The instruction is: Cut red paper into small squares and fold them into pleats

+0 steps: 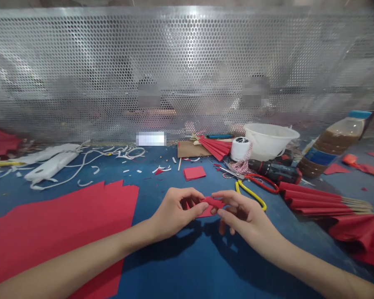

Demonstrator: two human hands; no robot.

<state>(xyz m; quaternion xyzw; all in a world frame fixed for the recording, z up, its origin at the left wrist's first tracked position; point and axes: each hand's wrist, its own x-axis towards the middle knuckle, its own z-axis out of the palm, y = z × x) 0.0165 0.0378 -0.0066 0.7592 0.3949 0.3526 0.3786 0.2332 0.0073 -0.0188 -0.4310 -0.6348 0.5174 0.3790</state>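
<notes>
Item: small red paper piece (217, 202), bent over, held between your two hands over the blue tabletop (174, 278). Left hand (179, 209): thumb and fingers pinched on its left end. Right hand (247, 214): fingers at its right end; whether closed on it, cannot tell. Step, as judged: folding or rolling. Next move calls for: steady left pinch, right fingertips aligning the edge. Spares: small red squares (194, 172), lying just beyond.
</notes>
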